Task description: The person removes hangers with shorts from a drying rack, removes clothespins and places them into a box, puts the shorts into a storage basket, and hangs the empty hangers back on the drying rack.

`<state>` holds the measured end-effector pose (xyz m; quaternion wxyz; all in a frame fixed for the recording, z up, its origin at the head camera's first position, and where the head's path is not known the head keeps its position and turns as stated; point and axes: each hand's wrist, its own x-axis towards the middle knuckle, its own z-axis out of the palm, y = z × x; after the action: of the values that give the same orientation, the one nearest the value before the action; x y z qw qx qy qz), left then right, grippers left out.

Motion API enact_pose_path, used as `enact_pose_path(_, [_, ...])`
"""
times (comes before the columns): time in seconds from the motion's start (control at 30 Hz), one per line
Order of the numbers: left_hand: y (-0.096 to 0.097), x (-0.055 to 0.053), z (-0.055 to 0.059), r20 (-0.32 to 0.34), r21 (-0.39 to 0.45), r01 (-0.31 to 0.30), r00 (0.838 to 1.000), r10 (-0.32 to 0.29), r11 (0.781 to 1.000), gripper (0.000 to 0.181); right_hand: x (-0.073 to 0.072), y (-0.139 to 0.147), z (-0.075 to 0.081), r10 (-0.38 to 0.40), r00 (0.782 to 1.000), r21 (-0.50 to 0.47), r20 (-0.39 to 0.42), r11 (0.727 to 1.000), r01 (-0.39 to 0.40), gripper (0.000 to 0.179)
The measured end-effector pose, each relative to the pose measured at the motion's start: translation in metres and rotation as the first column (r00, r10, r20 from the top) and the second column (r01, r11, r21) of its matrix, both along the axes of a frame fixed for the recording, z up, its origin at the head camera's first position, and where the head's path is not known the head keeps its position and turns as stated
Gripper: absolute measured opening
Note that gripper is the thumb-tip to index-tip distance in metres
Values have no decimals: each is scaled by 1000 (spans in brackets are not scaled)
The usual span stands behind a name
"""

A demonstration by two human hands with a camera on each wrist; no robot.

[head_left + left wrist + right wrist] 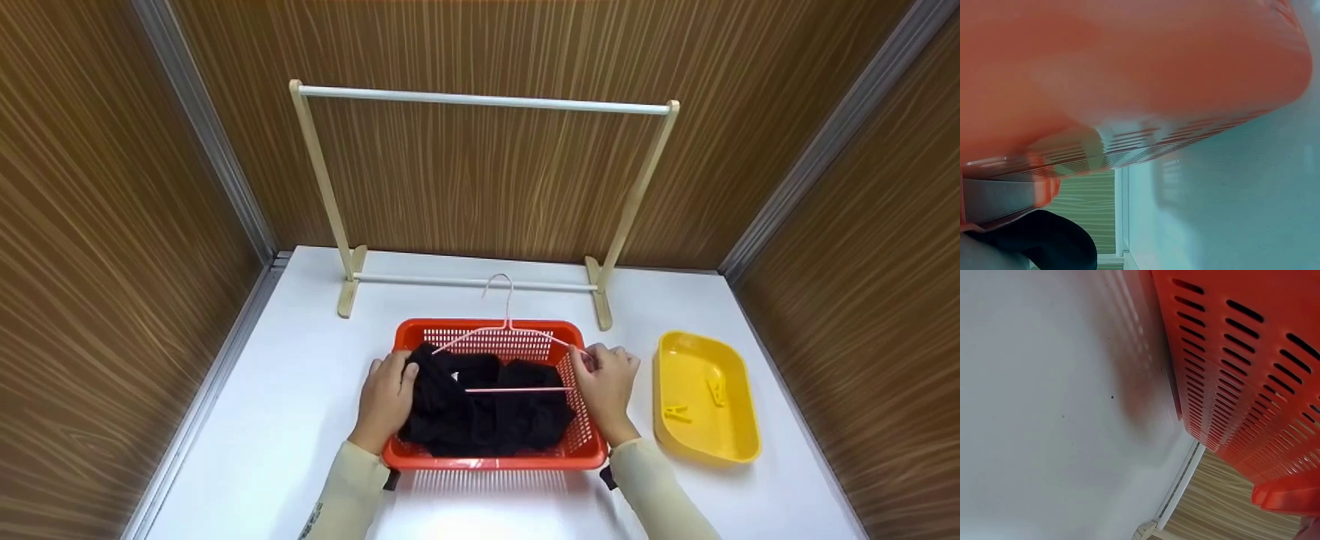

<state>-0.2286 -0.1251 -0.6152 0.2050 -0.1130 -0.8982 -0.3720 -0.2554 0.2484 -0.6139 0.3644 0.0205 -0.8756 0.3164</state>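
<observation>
A pink hanger (517, 389) is held over the red basket (495, 463), its hook pointing to the back. Black clothing (517, 416) fills much of the basket, and part of it covers the hanger's left end. At that end my left hand (388, 397) grips the black cloth, thumb on top. My right hand (607, 382) pinches the hanger's bare right shoulder above the basket's right rim. Both wrist views mostly take in the basket's outer walls; dark cloth (1055, 242) shows at the lower left of the left wrist view.
Behind the basket stands a clothes rack with a white top rail (480, 99) and wooden legs. On the right lies a yellow tray (705, 442) holding yellow clothespins (677, 413). Wood-grain panels (480, 180) enclose the white table (315, 360) at the back and sides.
</observation>
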Motion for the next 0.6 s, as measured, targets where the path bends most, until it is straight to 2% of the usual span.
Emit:
enact_pose_path(0.13, [0,-1,0,21,-6,0,1000,0,1000,24,0,0,0,-5,1000,0,3,1000,5,33])
enact_pose_path(0.37, [0,-2,1,18,-11,-6,1000,7,1000,24,0,0,-1,-11,1000,-5,14,1000,11,33])
enact_pose_path(0.6, [0,-2,0,-17,-17,-1,1000,1,1000,25,0,-1,0,-6,1000,5,-15,1000,6,31])
